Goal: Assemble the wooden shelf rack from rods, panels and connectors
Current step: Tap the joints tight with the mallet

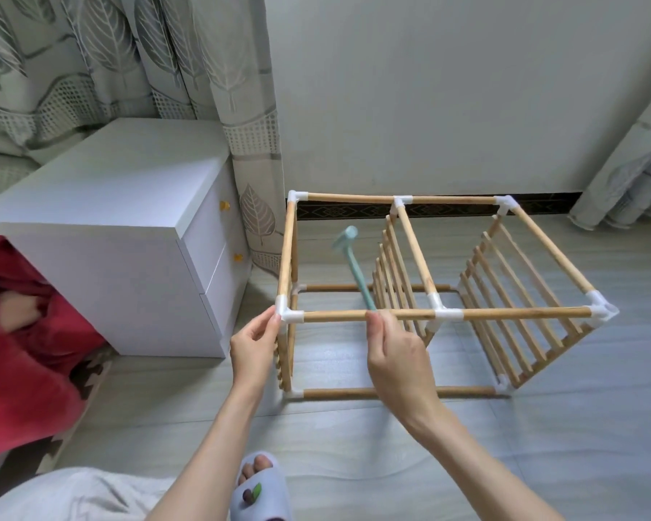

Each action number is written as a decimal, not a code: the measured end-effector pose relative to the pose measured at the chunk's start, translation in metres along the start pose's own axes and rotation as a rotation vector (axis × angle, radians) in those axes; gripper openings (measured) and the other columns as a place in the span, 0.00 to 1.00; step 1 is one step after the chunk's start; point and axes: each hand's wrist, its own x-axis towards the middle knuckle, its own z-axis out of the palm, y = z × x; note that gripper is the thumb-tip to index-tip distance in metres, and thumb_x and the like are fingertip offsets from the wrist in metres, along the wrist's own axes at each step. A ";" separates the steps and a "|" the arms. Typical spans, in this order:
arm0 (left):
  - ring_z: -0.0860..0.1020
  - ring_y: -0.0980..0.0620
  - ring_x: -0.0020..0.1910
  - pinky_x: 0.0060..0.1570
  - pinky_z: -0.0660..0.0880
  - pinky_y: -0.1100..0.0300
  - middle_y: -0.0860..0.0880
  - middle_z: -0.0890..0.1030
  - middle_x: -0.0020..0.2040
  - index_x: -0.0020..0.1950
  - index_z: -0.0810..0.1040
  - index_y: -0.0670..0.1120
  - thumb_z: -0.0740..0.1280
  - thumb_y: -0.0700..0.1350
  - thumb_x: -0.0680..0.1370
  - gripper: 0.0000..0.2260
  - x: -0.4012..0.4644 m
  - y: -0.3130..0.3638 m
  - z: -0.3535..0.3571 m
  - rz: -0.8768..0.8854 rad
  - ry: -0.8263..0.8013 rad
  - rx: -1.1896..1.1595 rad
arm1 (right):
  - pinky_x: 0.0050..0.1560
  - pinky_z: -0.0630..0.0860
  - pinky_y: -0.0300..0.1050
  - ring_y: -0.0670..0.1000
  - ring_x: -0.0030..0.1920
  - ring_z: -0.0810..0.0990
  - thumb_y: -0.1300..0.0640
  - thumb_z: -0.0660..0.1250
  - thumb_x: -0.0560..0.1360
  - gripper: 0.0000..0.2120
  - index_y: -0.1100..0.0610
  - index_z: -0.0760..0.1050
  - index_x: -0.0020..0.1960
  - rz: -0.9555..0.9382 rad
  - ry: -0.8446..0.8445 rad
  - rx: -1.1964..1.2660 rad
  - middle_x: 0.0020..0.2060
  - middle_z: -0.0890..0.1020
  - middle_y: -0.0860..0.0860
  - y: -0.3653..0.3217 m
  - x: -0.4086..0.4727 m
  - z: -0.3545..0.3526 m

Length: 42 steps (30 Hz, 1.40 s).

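Rack (pixel 429 314) sits on its side on the floor. Our left hand (pixel 252 344) pinches the near corner connector (pixel 288 314); right hand (pixel 399 355) grips the hammer (pixel 354 265), raised. We're prob. tapping joints tight; next needs an aimed hit clear of fingers.

Motion-blurred mallet (pixel 348 240) head; its handle end hidden inside the right hand (pixel 397 364)

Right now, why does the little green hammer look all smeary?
In the head view, the green hammer in the right hand is motion-blurred, most at its head, while the wooden rack and the left hand look sharp; the wide lens also bends the wall and curtain edges.
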 end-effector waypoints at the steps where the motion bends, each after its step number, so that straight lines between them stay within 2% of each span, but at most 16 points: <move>1: 0.77 0.65 0.48 0.41 0.71 0.77 0.57 0.81 0.48 0.60 0.79 0.46 0.66 0.42 0.78 0.12 0.000 0.000 0.000 0.006 -0.005 0.003 | 0.25 0.62 0.41 0.47 0.23 0.68 0.49 0.47 0.81 0.15 0.53 0.64 0.40 -0.051 0.049 0.042 0.23 0.67 0.45 -0.001 0.001 0.000; 6: 0.78 0.60 0.51 0.48 0.73 0.71 0.51 0.81 0.54 0.63 0.77 0.45 0.65 0.42 0.78 0.14 -0.003 -0.004 0.003 0.029 0.007 0.008 | 0.36 0.67 0.50 0.60 0.40 0.77 0.48 0.47 0.82 0.13 0.52 0.59 0.41 0.200 -0.375 -0.225 0.32 0.72 0.49 0.055 -0.026 0.032; 8: 0.76 0.53 0.58 0.59 0.72 0.59 0.49 0.78 0.60 0.67 0.73 0.46 0.67 0.43 0.77 0.18 -0.004 -0.016 0.004 0.011 0.036 0.042 | 0.32 0.61 0.49 0.55 0.32 0.74 0.49 0.55 0.80 0.16 0.50 0.57 0.36 0.238 -0.256 -0.100 0.25 0.68 0.45 0.077 -0.046 0.033; 11: 0.72 0.48 0.65 0.65 0.67 0.55 0.46 0.72 0.67 0.72 0.66 0.45 0.67 0.41 0.77 0.23 -0.014 -0.043 0.005 -0.090 0.062 0.094 | 0.28 0.58 0.43 0.50 0.24 0.63 0.47 0.66 0.74 0.22 0.52 0.57 0.29 0.379 -0.101 -0.046 0.19 0.64 0.48 0.102 -0.079 0.023; 14: 0.71 0.46 0.65 0.66 0.66 0.53 0.44 0.73 0.67 0.71 0.66 0.44 0.67 0.41 0.77 0.23 -0.020 -0.066 0.006 -0.173 0.029 0.171 | 0.30 0.59 0.45 0.53 0.29 0.65 0.47 0.63 0.75 0.20 0.51 0.62 0.28 0.544 0.030 0.036 0.21 0.64 0.46 0.124 -0.085 0.018; 18: 0.73 0.47 0.64 0.63 0.67 0.54 0.46 0.76 0.64 0.68 0.72 0.45 0.67 0.43 0.77 0.19 -0.016 -0.072 0.010 -0.164 0.008 0.215 | 0.47 0.68 0.38 0.49 0.50 0.76 0.53 0.57 0.80 0.11 0.53 0.77 0.49 0.677 0.153 0.335 0.45 0.80 0.49 0.136 -0.054 0.018; 22: 0.75 0.52 0.53 0.49 0.68 0.67 0.46 0.79 0.55 0.64 0.75 0.40 0.65 0.44 0.78 0.15 -0.006 -0.065 0.017 -0.148 0.038 0.195 | 0.61 0.60 0.32 0.39 0.63 0.65 0.49 0.54 0.80 0.20 0.53 0.67 0.70 0.640 0.163 0.463 0.61 0.71 0.41 0.135 -0.020 0.024; 24: 0.76 0.57 0.42 0.37 0.68 0.73 0.47 0.80 0.44 0.59 0.76 0.38 0.63 0.44 0.79 0.12 -0.001 -0.065 0.019 -0.132 0.052 0.214 | 0.54 0.63 0.27 0.37 0.60 0.68 0.50 0.53 0.81 0.18 0.52 0.66 0.68 0.648 0.151 0.525 0.54 0.68 0.39 0.133 -0.007 0.028; 25: 0.75 0.62 0.37 0.34 0.67 0.75 0.49 0.78 0.40 0.56 0.77 0.38 0.63 0.43 0.79 0.11 0.000 -0.065 0.019 -0.128 0.055 0.221 | 0.45 0.66 0.27 0.40 0.54 0.74 0.51 0.53 0.81 0.14 0.52 0.68 0.63 0.660 0.151 0.546 0.53 0.78 0.48 0.134 -0.002 0.031; 26: 0.75 0.63 0.34 0.33 0.67 0.76 0.50 0.77 0.38 0.55 0.77 0.38 0.63 0.43 0.79 0.10 0.002 -0.065 0.020 -0.127 0.060 0.229 | 0.39 0.68 0.29 0.47 0.48 0.75 0.52 0.53 0.81 0.10 0.54 0.69 0.57 0.666 0.156 0.554 0.57 0.57 0.51 0.135 0.002 0.033; 27: 0.75 0.64 0.34 0.32 0.66 0.77 0.49 0.77 0.39 0.55 0.77 0.38 0.63 0.43 0.79 0.10 0.003 -0.064 0.020 -0.125 0.064 0.237 | 0.37 0.69 0.28 0.53 0.43 0.72 0.53 0.52 0.81 0.09 0.56 0.69 0.52 0.664 0.168 0.549 0.44 0.65 0.46 0.138 0.006 0.036; 28: 0.75 0.62 0.35 0.32 0.66 0.78 0.46 0.78 0.42 0.56 0.77 0.38 0.63 0.44 0.79 0.11 0.005 -0.064 0.019 -0.125 0.068 0.250 | 0.36 0.69 0.27 0.53 0.40 0.70 0.53 0.52 0.81 0.10 0.58 0.68 0.49 0.662 0.175 0.535 0.41 0.67 0.50 0.142 0.008 0.038; 31: 0.75 0.55 0.40 0.38 0.68 0.73 0.42 0.77 0.52 0.54 0.77 0.40 0.62 0.46 0.80 0.11 0.007 -0.058 0.019 -0.090 0.077 0.298 | 0.36 0.69 0.29 0.49 0.38 0.68 0.52 0.53 0.81 0.11 0.59 0.67 0.48 0.646 0.167 0.497 0.38 0.70 0.52 0.151 0.011 0.038; 36: 0.75 0.46 0.46 0.50 0.72 0.50 0.48 0.71 0.48 0.47 0.74 0.45 0.59 0.55 0.79 0.14 0.003 -0.027 0.025 0.023 0.152 0.368 | 0.42 0.69 0.39 0.43 0.39 0.73 0.50 0.55 0.80 0.13 0.57 0.72 0.55 0.482 0.224 0.393 0.39 0.74 0.46 0.142 0.026 0.017; 39: 0.73 0.48 0.46 0.52 0.72 0.51 0.48 0.73 0.48 0.44 0.75 0.46 0.60 0.56 0.79 0.15 0.010 0.013 0.025 0.053 0.209 0.324 | 0.44 0.70 0.42 0.44 0.40 0.73 0.48 0.54 0.80 0.14 0.55 0.72 0.54 0.403 0.233 0.406 0.40 0.75 0.47 0.124 0.046 -0.004; 42: 0.76 0.48 0.50 0.57 0.73 0.50 0.46 0.78 0.54 0.52 0.79 0.46 0.63 0.53 0.78 0.12 0.020 0.046 0.021 0.071 0.218 0.321 | 0.43 0.67 0.38 0.43 0.40 0.71 0.45 0.52 0.80 0.14 0.53 0.70 0.55 0.368 0.226 0.430 0.40 0.73 0.48 0.103 0.071 -0.021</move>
